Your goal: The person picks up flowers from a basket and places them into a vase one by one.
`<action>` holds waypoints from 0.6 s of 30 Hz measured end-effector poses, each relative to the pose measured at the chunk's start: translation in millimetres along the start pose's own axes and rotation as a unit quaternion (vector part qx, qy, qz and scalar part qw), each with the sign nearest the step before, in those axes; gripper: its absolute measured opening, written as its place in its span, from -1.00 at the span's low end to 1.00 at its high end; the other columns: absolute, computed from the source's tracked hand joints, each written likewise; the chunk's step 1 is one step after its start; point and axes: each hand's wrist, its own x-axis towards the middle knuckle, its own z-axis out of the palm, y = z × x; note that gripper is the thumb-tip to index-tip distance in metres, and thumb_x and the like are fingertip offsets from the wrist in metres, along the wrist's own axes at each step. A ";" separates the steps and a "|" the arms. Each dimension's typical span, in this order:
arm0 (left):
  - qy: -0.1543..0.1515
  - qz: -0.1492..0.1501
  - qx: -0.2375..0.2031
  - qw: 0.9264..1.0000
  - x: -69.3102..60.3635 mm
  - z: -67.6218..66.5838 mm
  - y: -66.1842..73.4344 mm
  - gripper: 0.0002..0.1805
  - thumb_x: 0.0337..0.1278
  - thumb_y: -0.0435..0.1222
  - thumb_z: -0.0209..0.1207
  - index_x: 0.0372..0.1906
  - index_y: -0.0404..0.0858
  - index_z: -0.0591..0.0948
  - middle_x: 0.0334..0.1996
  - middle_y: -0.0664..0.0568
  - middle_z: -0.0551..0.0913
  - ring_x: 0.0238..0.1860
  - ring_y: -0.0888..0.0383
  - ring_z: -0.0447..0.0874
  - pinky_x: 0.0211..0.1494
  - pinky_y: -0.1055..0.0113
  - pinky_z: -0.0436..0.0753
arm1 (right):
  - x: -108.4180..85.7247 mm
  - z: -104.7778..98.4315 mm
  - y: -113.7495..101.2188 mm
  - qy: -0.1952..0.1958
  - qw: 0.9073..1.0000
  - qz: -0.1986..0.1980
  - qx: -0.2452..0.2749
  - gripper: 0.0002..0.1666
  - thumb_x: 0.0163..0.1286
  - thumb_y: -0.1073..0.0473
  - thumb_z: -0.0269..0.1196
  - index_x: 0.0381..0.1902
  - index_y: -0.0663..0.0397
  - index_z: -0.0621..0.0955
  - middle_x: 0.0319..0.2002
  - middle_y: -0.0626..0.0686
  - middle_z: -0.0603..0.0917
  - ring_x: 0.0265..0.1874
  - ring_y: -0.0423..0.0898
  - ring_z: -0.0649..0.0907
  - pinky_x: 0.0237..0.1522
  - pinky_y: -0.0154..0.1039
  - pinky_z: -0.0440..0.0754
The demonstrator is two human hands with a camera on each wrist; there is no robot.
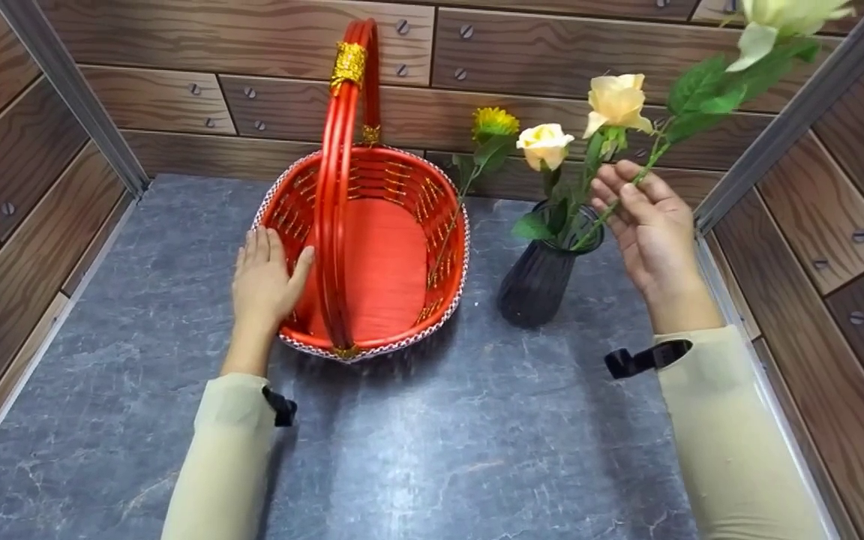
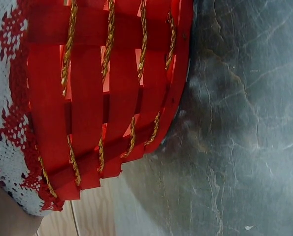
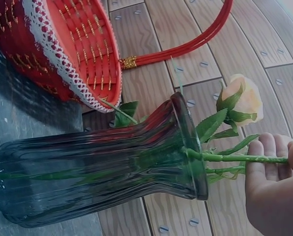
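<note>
In the head view, my right hand [image 1: 653, 225] pinches the green stem [image 1: 657, 154] of a pale yellow rose [image 1: 784, 22], whose bloom is partly cut off at the upper right. That stem's lower end is inside the mouth of a dark ribbed glass vase [image 1: 537, 285]; the right wrist view also shows the stem [image 3: 230, 158] there. Two peach roses [image 1: 616, 105] rise from the vase beside the fingers. My left hand [image 1: 263, 281] rests with fairly straight fingers on the left rim of a red woven basket [image 1: 383, 262], thumb toward the inside.
A yellow daisy-like flower [image 1: 495, 124] leans at the basket's right side, its stem inside. The basket's tall handle [image 1: 336, 180] arches over it. Wood-patterned walls [image 1: 252, 37] surround the grey marbled surface [image 1: 432, 450] on the back and both sides.
</note>
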 end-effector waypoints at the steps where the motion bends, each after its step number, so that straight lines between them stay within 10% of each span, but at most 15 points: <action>1: -0.001 0.000 -0.001 1.000 0.0 0.3 0.2 0.03 0.42 0.33 -0.40 0.53 -0.50 0.01 0.56 -0.36 -0.06 0.59 -0.25 -0.18 0.61 -0.08 -0.16 | 0.0 -0.7 0.5 0.000 1.000 0.001 -0.001 -0.70 0.43 0.39 0.17 0.10 0.31 0.56 0.00 0.22 0.73 0.00 0.05 0.73 0.15 -0.15 0.64; 18: 0.006 -0.002 -0.003 1.000 0.2 0.0 0.5 0.01 0.44 0.32 -0.36 0.52 -0.51 0.04 0.55 -0.38 -0.02 0.59 -0.25 -0.16 0.61 -0.09 -0.14 | 3.3 -6.7 8.5 0.011 1.000 -0.002 -0.020 -0.70 0.44 0.40 0.16 0.10 0.34 0.56 -0.01 0.21 0.74 0.01 0.05 0.72 0.16 -0.16 0.64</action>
